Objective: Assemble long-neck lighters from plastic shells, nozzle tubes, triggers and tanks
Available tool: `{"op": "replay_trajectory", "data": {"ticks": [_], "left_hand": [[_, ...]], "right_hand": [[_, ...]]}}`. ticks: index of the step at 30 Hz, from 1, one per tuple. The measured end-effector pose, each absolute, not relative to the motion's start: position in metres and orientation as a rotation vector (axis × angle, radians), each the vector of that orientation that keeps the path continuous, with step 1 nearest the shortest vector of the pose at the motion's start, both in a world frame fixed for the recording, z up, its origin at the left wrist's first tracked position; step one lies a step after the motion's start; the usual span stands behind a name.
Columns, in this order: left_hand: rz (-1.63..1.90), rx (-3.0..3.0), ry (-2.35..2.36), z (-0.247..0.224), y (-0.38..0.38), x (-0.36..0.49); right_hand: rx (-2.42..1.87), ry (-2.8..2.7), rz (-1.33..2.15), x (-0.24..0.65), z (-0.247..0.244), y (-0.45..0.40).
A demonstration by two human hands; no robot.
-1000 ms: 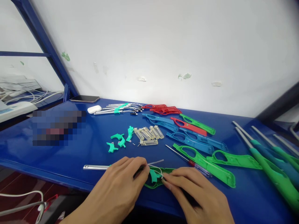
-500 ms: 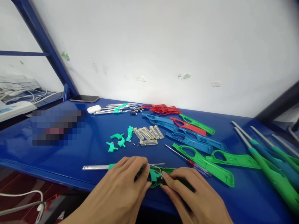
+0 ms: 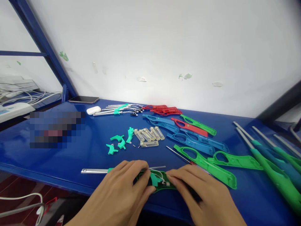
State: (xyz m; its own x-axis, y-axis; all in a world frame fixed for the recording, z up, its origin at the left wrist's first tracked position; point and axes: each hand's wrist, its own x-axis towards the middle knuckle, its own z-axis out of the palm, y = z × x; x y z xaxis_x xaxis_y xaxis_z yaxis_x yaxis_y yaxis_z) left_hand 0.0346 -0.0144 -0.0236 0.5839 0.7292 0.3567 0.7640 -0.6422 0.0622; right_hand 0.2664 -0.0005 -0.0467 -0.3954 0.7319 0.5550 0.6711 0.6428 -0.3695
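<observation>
Near the table's front edge, a green lighter half shell (image 3: 162, 189) lies between my hands, its inner side up. My left hand (image 3: 131, 180) is closed around its left part, with a metal tube (image 3: 94, 171) sticking out to the left. A teal trigger (image 3: 155, 180) sits in the shell beside my left fingertips. A thin white wire (image 3: 160, 171) loops over the shell to a small white-ended part (image 3: 166, 183). My right hand (image 3: 195, 185) has its thumb and fingers at the shell's right part, next to that end; the fingers hide what they touch.
Beyond my hands are teal triggers (image 3: 111, 149), clear fuel tanks (image 3: 150, 144) and a screwdriver (image 3: 177, 153). Blue shells (image 3: 192, 142), red shells (image 3: 168, 110) and green shells (image 3: 211, 168) spread rightward. Assembled lighters (image 3: 270, 172) lie far right; tube assemblies (image 3: 115, 110), a phone (image 3: 84, 99) stand behind.
My right fingers have shifted slightly right, off the wire's end, so the small white-ended part now shows. The left hand and shell have barely moved.
</observation>
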Motion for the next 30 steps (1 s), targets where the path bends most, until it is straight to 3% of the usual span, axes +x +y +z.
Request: {"op": "replay_trajectory", "data": {"ticks": [14, 30], "left_hand": [[-0.739, -2.576, -1.210, -0.032, -0.017, 0.031], [-0.775, -2.454, -1.150, -0.044, -0.022, 0.026]], "right_hand": [[-1.260, -2.577, 0.489, 0.247, 0.005, 0.044], [-1.111, -2.796, 0.703, 0.252, 0.013, 0.061]]}}
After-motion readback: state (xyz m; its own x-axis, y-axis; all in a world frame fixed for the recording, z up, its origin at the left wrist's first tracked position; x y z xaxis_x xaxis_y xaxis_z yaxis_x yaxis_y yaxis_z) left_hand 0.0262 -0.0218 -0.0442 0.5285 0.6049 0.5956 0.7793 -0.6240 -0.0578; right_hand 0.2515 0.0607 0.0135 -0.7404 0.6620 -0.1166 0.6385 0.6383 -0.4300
